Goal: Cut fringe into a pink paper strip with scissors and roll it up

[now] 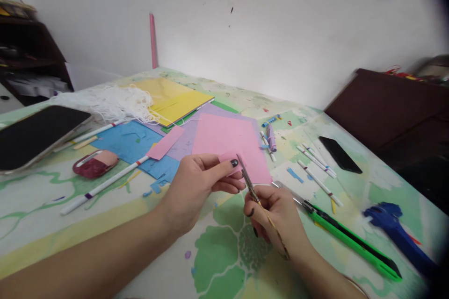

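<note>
Near the middle of the view, my left hand (199, 182) pinches a small piece of pink paper (228, 155) between thumb and fingers. My right hand (275, 212) is wrapped round the scissors (253, 192), whose blades point up and left and reach the right edge of the pink piece. Behind both hands lies a large pink sheet (226, 133) on top of a purple sheet (185, 133). A pink strip (166, 143) rests left of it, touching a long white stick (108, 184).
A green cutter (354, 238) lies right of my right hand, with a blue tool (396, 231) beyond it. Phone (340, 154), white sticks (319, 182) and rolled purple paper (271, 138) lie at right. White string (108, 103), yellow sheets (175, 100) and a tablet (40, 135) are at left.
</note>
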A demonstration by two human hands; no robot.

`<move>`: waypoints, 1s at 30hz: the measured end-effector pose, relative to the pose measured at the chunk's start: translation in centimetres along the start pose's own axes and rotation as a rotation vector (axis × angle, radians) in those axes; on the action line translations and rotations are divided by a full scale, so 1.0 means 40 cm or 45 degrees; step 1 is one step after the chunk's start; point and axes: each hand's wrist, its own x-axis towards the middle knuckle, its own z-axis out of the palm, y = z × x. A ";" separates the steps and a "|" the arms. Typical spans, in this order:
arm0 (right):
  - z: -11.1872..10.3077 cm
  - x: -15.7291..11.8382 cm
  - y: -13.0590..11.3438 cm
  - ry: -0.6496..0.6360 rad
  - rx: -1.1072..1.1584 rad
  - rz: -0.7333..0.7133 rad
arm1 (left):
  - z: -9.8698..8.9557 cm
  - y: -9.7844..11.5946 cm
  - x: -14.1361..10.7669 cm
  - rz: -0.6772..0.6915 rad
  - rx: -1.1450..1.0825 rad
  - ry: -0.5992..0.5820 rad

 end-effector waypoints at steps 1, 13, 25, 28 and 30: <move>0.000 0.000 0.001 -0.002 0.000 -0.008 | 0.000 0.000 0.000 -0.002 -0.003 -0.002; -0.003 -0.004 0.016 -0.113 0.093 -0.145 | 0.000 -0.003 0.001 0.003 -0.025 -0.018; -0.003 -0.003 0.018 -0.116 0.079 -0.156 | -0.001 -0.005 0.002 0.014 -0.005 -0.018; -0.004 -0.003 0.017 -0.109 0.070 -0.162 | -0.001 -0.005 0.003 0.029 0.009 -0.018; -0.004 -0.003 0.016 -0.105 0.060 -0.165 | 0.000 -0.004 0.003 0.045 0.020 -0.018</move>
